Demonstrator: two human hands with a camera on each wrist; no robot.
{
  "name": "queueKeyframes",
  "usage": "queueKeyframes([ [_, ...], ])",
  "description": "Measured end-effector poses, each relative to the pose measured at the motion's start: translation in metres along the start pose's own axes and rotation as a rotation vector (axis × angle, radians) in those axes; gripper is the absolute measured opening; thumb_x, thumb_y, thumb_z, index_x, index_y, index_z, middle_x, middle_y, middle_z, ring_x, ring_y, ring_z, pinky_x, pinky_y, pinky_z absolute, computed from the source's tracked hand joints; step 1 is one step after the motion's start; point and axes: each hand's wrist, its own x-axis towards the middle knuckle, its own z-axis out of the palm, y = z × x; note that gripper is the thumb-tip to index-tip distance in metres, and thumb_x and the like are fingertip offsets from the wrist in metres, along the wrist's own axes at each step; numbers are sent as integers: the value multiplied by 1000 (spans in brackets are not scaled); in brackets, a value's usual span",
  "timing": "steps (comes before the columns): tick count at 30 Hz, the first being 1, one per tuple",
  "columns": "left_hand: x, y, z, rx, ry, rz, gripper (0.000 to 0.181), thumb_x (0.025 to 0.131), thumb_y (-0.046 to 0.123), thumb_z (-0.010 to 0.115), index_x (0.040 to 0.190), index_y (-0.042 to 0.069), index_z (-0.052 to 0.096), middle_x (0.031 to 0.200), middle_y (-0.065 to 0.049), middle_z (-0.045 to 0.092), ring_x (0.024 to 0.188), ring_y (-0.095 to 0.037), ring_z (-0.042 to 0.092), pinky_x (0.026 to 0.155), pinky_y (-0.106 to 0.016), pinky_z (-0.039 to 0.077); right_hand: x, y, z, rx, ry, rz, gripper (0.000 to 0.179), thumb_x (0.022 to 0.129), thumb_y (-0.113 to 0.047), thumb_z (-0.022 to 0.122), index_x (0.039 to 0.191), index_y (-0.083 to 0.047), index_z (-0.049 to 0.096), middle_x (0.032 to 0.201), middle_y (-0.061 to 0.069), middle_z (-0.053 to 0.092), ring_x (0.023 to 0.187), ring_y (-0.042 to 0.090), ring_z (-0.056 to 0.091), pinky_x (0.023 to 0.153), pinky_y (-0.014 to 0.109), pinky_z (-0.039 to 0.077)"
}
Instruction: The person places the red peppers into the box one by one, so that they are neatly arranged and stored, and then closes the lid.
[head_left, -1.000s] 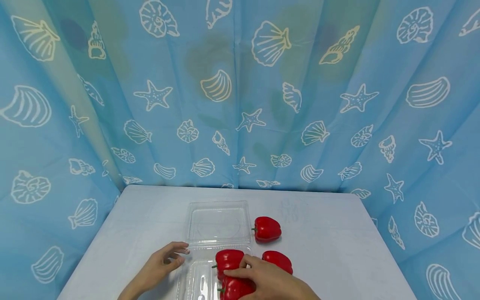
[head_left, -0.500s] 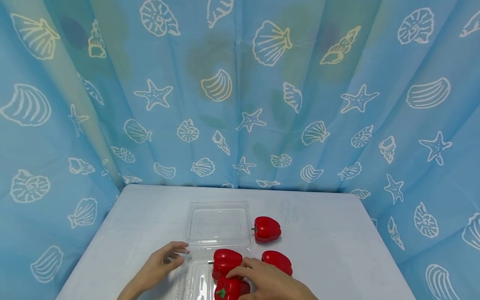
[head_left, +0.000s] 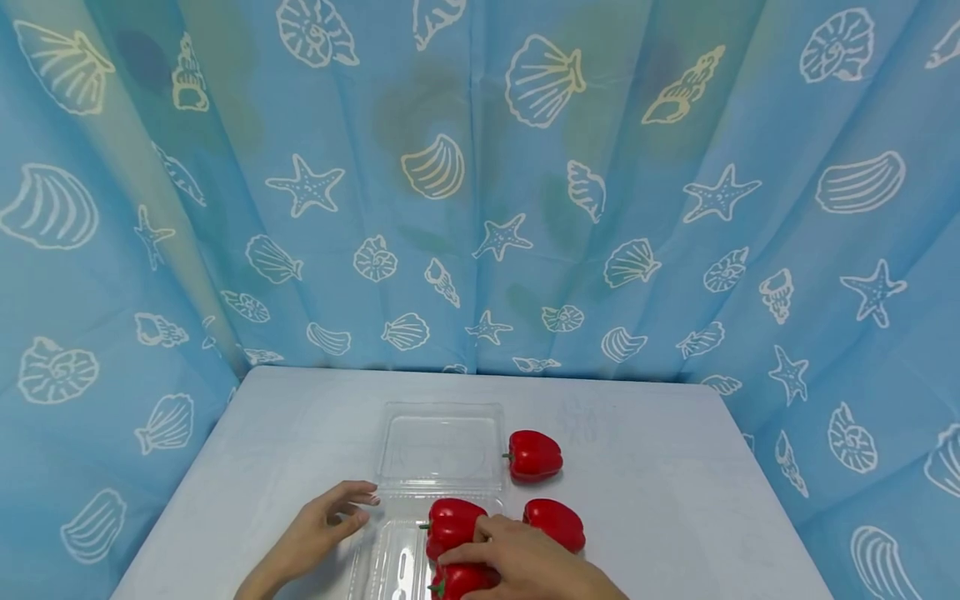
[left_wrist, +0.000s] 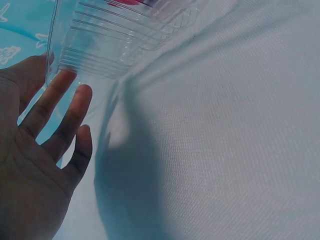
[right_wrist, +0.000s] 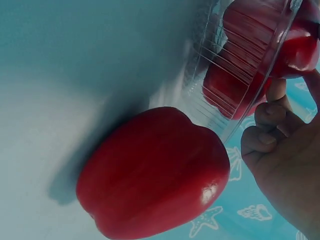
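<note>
My right hand (head_left: 525, 558) grips a red bell pepper (head_left: 463, 580) in the near part of a clear plastic clamshell container (head_left: 382, 542). Its thumb and fingers lie over the pepper's top and side, with the green stem pointing left. Just beyond sits another red bell pepper (head_left: 452, 527) in the same container, close against the first. At the container's left edge is my left hand (head_left: 322, 525), its fingers loosely extended and holding nothing. In the left wrist view, a fingertip (left_wrist: 65, 77) meets the clear wall; whether it presses cannot be told.
The container's lid (head_left: 442, 442) lies folded back on the white tabletop (head_left: 637, 467). Two more red bell peppers rest to the right, one beside the lid (head_left: 535, 456) and one beside the base (head_left: 553, 525). A blue shell-patterned curtain (head_left: 480, 292) surrounds the table.
The gripped pepper has turned in my right hand and shifted slightly left and nearer. The pepper beyond it has moved a little left. My left hand has stayed in place.
</note>
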Motion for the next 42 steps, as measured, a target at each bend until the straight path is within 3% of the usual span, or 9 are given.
queueKeyframes([
  [5, -1, 0, -1, -7, -2, 17, 41, 99, 30, 66, 136, 14, 58, 121, -3, 70, 107, -15, 65, 81, -29, 52, 4, -1, 0, -89, 8, -21, 78, 65, -46, 92, 131, -57, 53, 101, -24, 54, 93, -3, 47, 63, 18, 49],
  [12, -2, -1, -1, -16, -4, 21, 42, 98, 30, 66, 136, 15, 58, 121, -3, 70, 107, -13, 65, 81, -28, 52, 6, -4, 0, -135, -6, -36, 79, 65, -46, 92, 133, -57, 52, 101, -24, 54, 93, -3, 47, 64, 19, 49],
  [22, -1, -3, 0, -12, -3, 22, 41, 98, 31, 66, 135, 15, 59, 121, -2, 70, 108, -17, 66, 80, -28, 52, 4, -3, -1, -119, -8, -47, 82, 70, -46, 90, 140, -55, 49, 101, -23, 55, 90, -5, 47, 63, 16, 48],
  [29, 0, -4, 0, -8, -1, 23, 41, 98, 31, 67, 135, 16, 59, 120, -2, 70, 107, -16, 66, 80, -28, 53, 7, -5, -6, -100, 4, -7, 80, 68, -46, 90, 135, -58, 48, 118, -22, 57, 104, -1, 51, 68, 22, 55],
  [36, 0, -3, 0, -9, -2, 2, 41, 97, 30, 67, 135, 15, 59, 120, -2, 70, 107, -17, 66, 80, -28, 53, 15, -7, -14, -166, 115, -70, 72, 71, -46, 88, 135, -49, 54, 120, -17, 57, 103, 0, 52, 71, 20, 54],
  [42, 0, -4, 0, -16, -1, 17, 41, 98, 29, 67, 135, 15, 59, 120, -2, 71, 107, -15, 66, 79, -27, 52, 29, -10, -18, -224, 152, -33, 78, 69, -43, 91, 137, -45, 54, 126, -13, 56, 107, 5, 53, 75, 24, 56],
])
